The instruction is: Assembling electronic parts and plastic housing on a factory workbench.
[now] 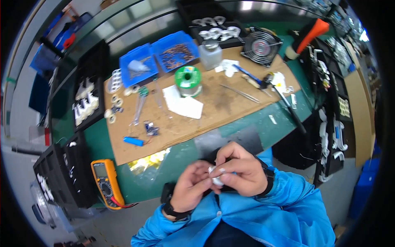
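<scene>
Close to my body, in front of the bench edge, both hands meet around a small white part [217, 180]. It looks like smooth plastic, and my fingers cover most of it, so its exact kind is unclear. My left hand [190, 187] closes on its left side with thumb and fingers. From the right, my right hand [245, 172] pinches the same part between thumb and bent forefinger. Beyond the hands, a dark grey mat [242, 138] lies at the bench edge. A blue cylindrical battery cell [133, 141] and a small blue circuit board [151, 128] lie on the cardboard to the left.
A green solder spool [188, 81] stands mid-cardboard [222, 117], with blue bins [175, 49] behind. Tweezers [240, 94], a clear bottle [210, 55], and a fan [261, 46] are farther right. An orange multimeter [106, 183] lies left; black trays [88, 88] flank the bench.
</scene>
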A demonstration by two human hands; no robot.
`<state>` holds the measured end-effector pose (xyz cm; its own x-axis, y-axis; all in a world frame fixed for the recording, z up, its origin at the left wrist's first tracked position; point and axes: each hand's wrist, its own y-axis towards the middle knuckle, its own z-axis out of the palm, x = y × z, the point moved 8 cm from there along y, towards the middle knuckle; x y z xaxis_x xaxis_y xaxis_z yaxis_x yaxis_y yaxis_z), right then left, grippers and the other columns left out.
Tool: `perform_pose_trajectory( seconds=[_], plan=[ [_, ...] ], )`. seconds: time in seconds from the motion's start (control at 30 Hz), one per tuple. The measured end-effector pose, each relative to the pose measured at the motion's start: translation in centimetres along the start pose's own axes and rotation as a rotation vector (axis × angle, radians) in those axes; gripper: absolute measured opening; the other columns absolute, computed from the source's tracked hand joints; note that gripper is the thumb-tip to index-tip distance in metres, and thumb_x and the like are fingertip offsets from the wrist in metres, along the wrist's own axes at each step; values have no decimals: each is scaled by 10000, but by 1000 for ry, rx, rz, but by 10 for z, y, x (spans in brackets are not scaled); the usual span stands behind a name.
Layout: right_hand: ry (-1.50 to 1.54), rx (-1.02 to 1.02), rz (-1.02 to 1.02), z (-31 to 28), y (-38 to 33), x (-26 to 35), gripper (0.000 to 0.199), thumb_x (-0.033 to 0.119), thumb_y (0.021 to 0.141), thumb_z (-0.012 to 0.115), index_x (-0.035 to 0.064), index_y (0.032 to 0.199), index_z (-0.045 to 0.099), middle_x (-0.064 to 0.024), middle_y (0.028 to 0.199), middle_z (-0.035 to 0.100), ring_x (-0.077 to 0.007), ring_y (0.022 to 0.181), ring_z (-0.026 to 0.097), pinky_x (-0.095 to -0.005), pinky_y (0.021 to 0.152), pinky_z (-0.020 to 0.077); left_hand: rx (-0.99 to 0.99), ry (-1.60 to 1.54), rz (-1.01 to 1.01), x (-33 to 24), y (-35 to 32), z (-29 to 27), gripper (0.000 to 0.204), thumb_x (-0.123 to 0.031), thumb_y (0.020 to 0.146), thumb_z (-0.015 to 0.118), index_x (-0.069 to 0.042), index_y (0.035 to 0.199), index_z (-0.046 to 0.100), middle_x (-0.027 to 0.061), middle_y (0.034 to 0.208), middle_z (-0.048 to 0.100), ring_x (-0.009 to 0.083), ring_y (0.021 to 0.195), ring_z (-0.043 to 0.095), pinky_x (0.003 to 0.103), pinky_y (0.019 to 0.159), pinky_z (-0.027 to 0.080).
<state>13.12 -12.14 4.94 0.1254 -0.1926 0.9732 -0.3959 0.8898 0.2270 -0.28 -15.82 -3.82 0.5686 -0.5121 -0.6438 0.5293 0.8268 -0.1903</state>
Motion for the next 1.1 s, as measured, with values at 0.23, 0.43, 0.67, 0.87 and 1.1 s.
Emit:
perform_pose_trajectory(
  seconds=[0.23, 0.43, 0.67, 0.87, 1.1],
  plan=[
    [-233, -179, -96, -21, -39, -6, 252, 45, 914, 724, 47, 1165, 754, -90, 1014, 583, -198, 856, 589, -299, 738, 502, -5, 378, 73, -1, 13, 24, 636, 91, 811, 766, -33, 1364, 476, 149, 1251, 591, 244, 1136, 636, 345, 932, 538],
    [384, -327, 108, -40, -45, -33, 235, 79, 1061, 543, -93, 1171, 660, -123, 1038, 668, -178, 926, 707, -276, 822, 558, -121, 1226, 408, -24, 18, 62, 713, 39, 634, 884, -11, 1274, 573, 143, 1178, 569, 254, 1093, 607, 361, 916, 500],
    [463, -157, 461, -30, -43, -53, 271, 189, 1074, 556, -38, 1172, 667, -67, 959, 701, -121, 881, 657, -265, 772, 546, -263, 942, 476, -42, 13, 45, 634, -59, 791, 757, 27, 1361, 495, 153, 1126, 628, 234, 1069, 614, 365, 971, 479],
    [-856, -50, -3, -117, 6, -19, 210, 160, 920, 699, 26, 1081, 700, -149, 871, 660, -301, 792, 673, -393, 715, 536, -377, 632, 194, -33, -1, 0, 598, 2, 832, 735, 8, 1375, 485, 64, 992, 625, 118, 918, 613, 252, 761, 498],
    [-1275, -192, 108, -161, 75, -73, 158, 109, 914, 626, 37, 1053, 641, -202, 1001, 629, -431, 933, 637, -512, 782, 524, -353, 620, 255, -31, 14, 19, 616, 69, 846, 730, -25, 1404, 487, 18, 960, 576, 76, 855, 545, 228, 740, 463]
  ],
)
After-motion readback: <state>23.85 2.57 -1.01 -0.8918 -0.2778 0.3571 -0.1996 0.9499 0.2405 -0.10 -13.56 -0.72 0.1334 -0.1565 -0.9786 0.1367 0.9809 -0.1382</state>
